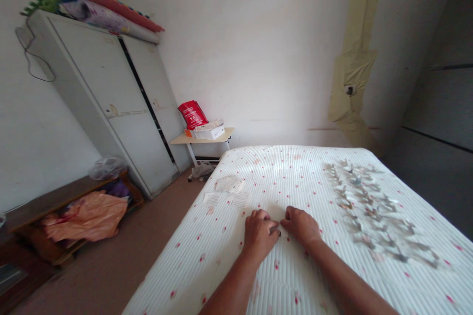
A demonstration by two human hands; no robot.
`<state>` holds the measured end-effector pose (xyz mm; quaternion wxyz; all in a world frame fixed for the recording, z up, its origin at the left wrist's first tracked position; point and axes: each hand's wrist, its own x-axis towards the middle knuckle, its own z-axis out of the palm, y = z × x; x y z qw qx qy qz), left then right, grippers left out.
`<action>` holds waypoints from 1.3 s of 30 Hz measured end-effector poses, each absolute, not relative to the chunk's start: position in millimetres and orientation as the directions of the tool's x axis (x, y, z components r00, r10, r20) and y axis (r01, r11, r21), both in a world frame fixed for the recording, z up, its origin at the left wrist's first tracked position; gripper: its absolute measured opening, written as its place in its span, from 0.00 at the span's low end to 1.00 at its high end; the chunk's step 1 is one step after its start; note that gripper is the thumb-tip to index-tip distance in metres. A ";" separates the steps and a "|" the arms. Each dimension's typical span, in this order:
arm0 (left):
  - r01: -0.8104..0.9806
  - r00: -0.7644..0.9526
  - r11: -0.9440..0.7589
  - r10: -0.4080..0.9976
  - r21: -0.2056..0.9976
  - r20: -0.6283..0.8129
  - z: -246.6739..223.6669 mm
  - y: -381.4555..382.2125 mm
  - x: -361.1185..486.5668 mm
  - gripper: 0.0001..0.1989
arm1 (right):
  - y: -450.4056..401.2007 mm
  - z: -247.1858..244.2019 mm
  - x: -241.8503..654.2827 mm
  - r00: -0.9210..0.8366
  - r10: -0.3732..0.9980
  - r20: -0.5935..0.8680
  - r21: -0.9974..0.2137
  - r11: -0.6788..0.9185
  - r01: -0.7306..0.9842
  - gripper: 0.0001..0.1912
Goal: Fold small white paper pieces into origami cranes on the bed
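Observation:
My left hand (259, 234) and my right hand (301, 224) are close together above the middle of the bed cover (275, 177). The fingers of both are curled in. A small dark bit shows at the left fingertips, too blurred to name. Whatever the right fingers hold, if anything, is hidden. Beyond my left hand, to the left, lie several printed paper pieces (229, 184), flat on the cover. Over on the right, many small folded paper figures (364, 187) stand in rows; their exact shape is blurred.
A small table (181, 140) with a red bag (192, 114) and a white box (210, 131) stands past the bed's far left corner. Grey metal cabinets (99, 88) carry rolled mats (111, 20) on top. An orange plastic bag (88, 216) lies on a low wooden unit at left.

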<state>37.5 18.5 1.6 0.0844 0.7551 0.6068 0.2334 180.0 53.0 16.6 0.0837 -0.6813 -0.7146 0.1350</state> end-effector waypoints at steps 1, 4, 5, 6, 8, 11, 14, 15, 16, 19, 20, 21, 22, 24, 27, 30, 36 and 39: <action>0.879 0.153 -0.244 0.958 0.410 0.241 2.2 18.3 37.6 0.09 | 53.3 16.4 180.4 -0.059 0.996 -0.063 -0.308 0.037 0.951 0.07; 0.881 0.161 -0.245 0.960 0.405 0.231 3.6 17.1 37.3 0.10 | 53.8 16.8 182.0 -0.067 0.996 -0.065 -0.321 0.043 0.946 0.07; 0.880 0.165 -0.250 0.958 0.403 0.234 3.7 16.6 37.0 0.10 | 53.9 17.1 182.6 -0.069 0.995 -0.069 -0.327 0.043 0.944 0.07; 0.880 0.168 -0.255 0.956 0.402 0.239 3.6 16.0 36.5 0.10 | 54.2 17.4 183.2 -0.071 0.995 -0.071 -0.332 0.043 0.942 0.07; 0.877 0.178 -0.270 0.951 0.397 0.253 2.8 14.8 35.5 0.11 | 54.8 17.5 184.2 -0.071 0.994 -0.077 -0.340 0.041 0.940 0.07; 0.872 0.196 -0.294 0.942 0.391 0.272 1.1 13.3 34.2 0.11 | 56.2 16.2 185.4 -0.077 0.993 -0.086 -0.348 0.043 0.937 0.07; 0.866 0.199 -0.302 0.939 0.399 0.279 0.1 12.5 33.8 0.12 | 58.0 13.7 186.7 -0.084 0.993 -0.083 -0.352 0.049 0.935 0.08; 0.865 0.197 -0.299 0.941 0.402 0.277 0.2 12.5 33.8 0.12 | 58.7 12.9 187.4 -0.088 0.993 -0.079 -0.355 0.054 0.933 0.08; 0.865 0.194 -0.295 0.942 0.405 0.274 0.4 12.5 33.9 0.12 | 59.5 12.2 188.4 -0.091 0.993 -0.075 -0.361 0.058 0.931 0.07; 0.866 0.187 -0.285 0.946 0.411 0.263 2.1 12.6 34.6 0.12 | 61.1 11.4 191.7 -0.118 0.991 -0.061 -0.404 0.084 0.911 0.07; 0.866 0.185 -0.281 0.948 0.414 0.259 2.9 12.4 34.9 0.12 | 60.9 11.8 192.7 -0.133 0.989 -0.061 -0.425 0.095 0.900 0.07; 0.866 0.182 -0.277 0.950 0.416 0.253 3.9 12.2 35.2 0.12 | 60.3 12.4 193.4 -0.147 0.987 -0.064 -0.445 0.103 0.890 0.07; 0.868 0.179 -0.271 0.953 0.416 0.246 4.9 12.0 35.5 0.12 | 59.1 13.2 193.6 -0.156 0.985 -0.070 -0.459 0.107 0.882 0.07; 0.873 0.176 -0.261 0.956 0.411 0.234 6.4 11.5 35.9 0.12 | 55.3 15.3 192.9 -0.169 0.982 -0.085 -0.467 0.110 0.877 0.08; 0.875 0.187 -0.274 0.952 0.400 0.242 6.4 11.4 35.8 0.12 | 48.8 17.5 189.8 -0.179 0.981 -0.075 -0.433 0.130 0.892 0.08; 0.872 0.195 -0.289 0.945 0.394 0.262 4.3 12.0 35.2 0.12 | 46.0 16.9 187.6 -0.191 0.980 -0.057 -0.392 0.154 0.907 0.07; 0.873 0.192 -0.286 0.946 0.395 0.261 3.1 12.1 35.2 0.11 | 51.5 13.7 190.1 -0.215 0.973 -0.079 -0.424 0.162 0.891 0.08; 0.872 0.189 -0.281 0.949 0.400 0.254 4.1 11.7 35.1 0.11 | 53.1 13.8 192.2 -0.234 0.968 -0.091 -0.446 0.170 0.879 0.08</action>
